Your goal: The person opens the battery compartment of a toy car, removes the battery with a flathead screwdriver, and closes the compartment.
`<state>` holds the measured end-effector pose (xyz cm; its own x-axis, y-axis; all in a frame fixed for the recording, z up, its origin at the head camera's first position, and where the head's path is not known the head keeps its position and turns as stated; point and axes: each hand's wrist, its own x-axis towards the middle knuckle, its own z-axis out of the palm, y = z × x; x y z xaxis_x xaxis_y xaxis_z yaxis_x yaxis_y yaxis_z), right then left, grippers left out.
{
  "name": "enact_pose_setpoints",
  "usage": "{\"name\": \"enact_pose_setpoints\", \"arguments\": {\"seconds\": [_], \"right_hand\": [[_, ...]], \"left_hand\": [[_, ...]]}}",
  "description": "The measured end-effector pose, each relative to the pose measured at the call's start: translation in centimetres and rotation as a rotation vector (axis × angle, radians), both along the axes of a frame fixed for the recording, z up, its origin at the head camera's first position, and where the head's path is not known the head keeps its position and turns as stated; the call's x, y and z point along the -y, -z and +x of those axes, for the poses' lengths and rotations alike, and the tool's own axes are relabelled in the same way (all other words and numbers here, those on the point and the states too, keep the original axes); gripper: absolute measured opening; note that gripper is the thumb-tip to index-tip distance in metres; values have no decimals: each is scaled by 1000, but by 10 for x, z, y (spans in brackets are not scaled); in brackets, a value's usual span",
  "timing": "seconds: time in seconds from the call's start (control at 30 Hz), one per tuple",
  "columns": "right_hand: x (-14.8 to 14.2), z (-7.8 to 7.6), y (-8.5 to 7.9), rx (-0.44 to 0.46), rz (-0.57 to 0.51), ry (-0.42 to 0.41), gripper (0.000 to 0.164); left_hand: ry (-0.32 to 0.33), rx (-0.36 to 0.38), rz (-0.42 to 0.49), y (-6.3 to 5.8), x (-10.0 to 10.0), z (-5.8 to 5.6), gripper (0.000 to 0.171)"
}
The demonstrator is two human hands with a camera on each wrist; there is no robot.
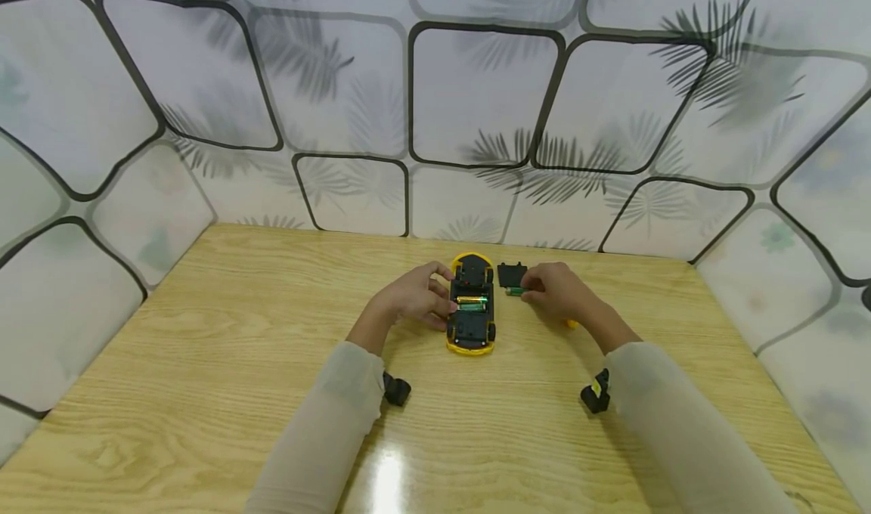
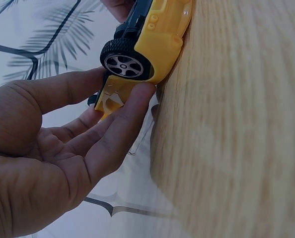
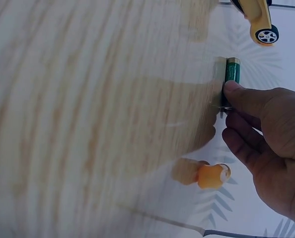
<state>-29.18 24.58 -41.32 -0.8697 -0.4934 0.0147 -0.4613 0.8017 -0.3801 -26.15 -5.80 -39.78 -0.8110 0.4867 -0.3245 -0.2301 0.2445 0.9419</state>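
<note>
A yellow toy car (image 1: 471,334) lies wheels up on the table, its black underside showing and its battery compartment uncovered. Green-and-gold batteries (image 1: 471,308) lie crosswise inside that compartment. My left hand (image 1: 420,296) holds the car by its left side; in the left wrist view its thumb and fingers are around a wheel (image 2: 123,65) and the yellow body (image 2: 160,49). To the right of the car, my right hand (image 1: 559,291) pinches a green battery (image 3: 232,71) between thumb and fingers, low over the table. The black battery cover (image 1: 512,274) lies just beyond this battery.
A small orange-yellow object (image 3: 212,176) sits on the table near my right hand, mostly hidden by the wrist in the head view. Behind the wooden table (image 1: 224,332) rises a patterned wall (image 1: 354,196), with further wall on both sides.
</note>
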Motion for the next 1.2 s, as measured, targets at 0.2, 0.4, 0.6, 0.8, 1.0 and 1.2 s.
{"name": "enact_pose_setpoints", "arguments": {"seconds": [0.2,0.4,0.6,0.8,1.0,1.2], "right_hand": [[1,3,-7,10,-17,6,15],[5,6,-16,-21,-45,-33,16],[20,14,-26,-40,-63,-72,17],[35,22,-31,-98,-71,-167,13],[50,28,-35,-125,-63,-227,9],[61,31,-38,-105,50,-256,14]], "left_hand": [[-3,4,-1,0,0,0,51],[-2,0,-7,-1,-1,0,51],[-4,2,-3,0,-1,-1,51],[-9,7,-1,-1,-1,-2,51],[-12,12,-5,-1,-1,-1,52],[-6,7,-1,-1,0,-1,52]]}}
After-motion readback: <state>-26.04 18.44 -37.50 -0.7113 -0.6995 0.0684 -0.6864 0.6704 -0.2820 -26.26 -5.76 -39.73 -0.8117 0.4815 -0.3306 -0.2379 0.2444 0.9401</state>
